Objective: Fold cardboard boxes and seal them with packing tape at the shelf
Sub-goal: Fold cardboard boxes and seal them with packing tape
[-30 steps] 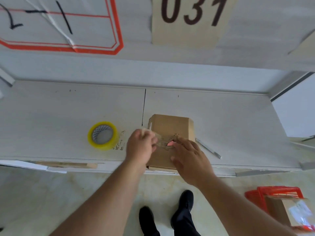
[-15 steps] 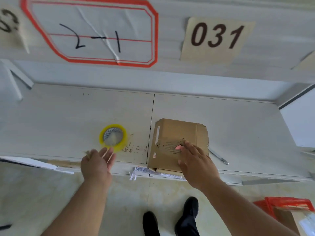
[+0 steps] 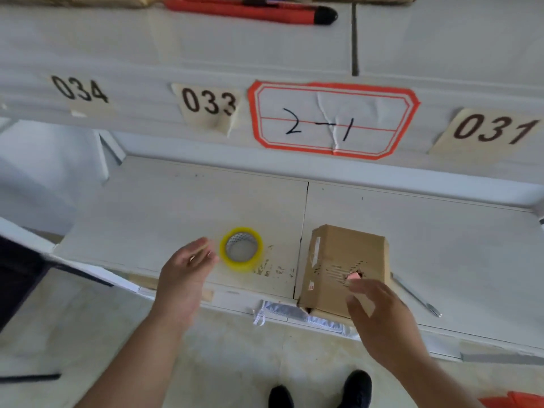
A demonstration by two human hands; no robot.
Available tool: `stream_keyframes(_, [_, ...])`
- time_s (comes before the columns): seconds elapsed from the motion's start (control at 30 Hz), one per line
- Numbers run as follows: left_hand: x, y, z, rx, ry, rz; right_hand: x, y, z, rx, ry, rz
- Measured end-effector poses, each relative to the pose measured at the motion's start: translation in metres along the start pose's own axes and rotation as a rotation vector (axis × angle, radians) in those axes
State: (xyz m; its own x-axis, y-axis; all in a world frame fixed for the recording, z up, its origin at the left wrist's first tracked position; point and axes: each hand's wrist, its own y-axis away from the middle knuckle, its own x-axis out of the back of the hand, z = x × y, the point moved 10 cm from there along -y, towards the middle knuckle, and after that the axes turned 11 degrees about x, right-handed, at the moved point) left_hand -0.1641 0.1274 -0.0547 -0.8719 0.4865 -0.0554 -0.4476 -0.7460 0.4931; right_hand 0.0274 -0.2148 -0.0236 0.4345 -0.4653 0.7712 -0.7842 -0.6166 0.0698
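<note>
cardboard box [image 3: 341,260] lies flat on the white shelf [image 3: 176,201], near its front edge and right of the seam between the two shelf boards. going from the left, the left hand [image 3: 185,275] reaches over the shelf edge with its fingers loosely spread, holding nothing; its fingertips are just beside the yellow tape roll [image 3: 241,249], and whether they touch it cannot be told through the blur. the roll lies on its side, hole up, well left of the box. a torn silvery strip [image 3: 282,312] hangs from the shelf front below the box. the right hand [image 3: 382,316] hovers over the box's near right corner, fingers relaxed and slightly bent, gripping nothing. a slim metal tool [image 3: 418,298] lies on the shelf just right of the box. above, paper labels [image 3: 332,119] are stuck on the shelf face, and a red utility knife [image 3: 250,11] rests on the upper shelf.
</note>
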Motion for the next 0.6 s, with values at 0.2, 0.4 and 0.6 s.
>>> stream_keyframes(0.2, [0.027, -0.071, 0.045, -0.366, -0.56, 0.129, -0.021, 0.027, 0.009, -0.021, -0.072, -0.088])
stream_keyframes(0.4, [0.058, -0.13, -0.073, -0.172, -0.854, 0.039, -0.025, 0.035, 0.005, -0.006, -0.021, -0.06])
stream_keyframes(0.6, [0.075, -0.117, -0.115, -0.089, -0.975, -0.135, -0.033, 0.025, 0.004, -0.023, -0.099, -0.081])
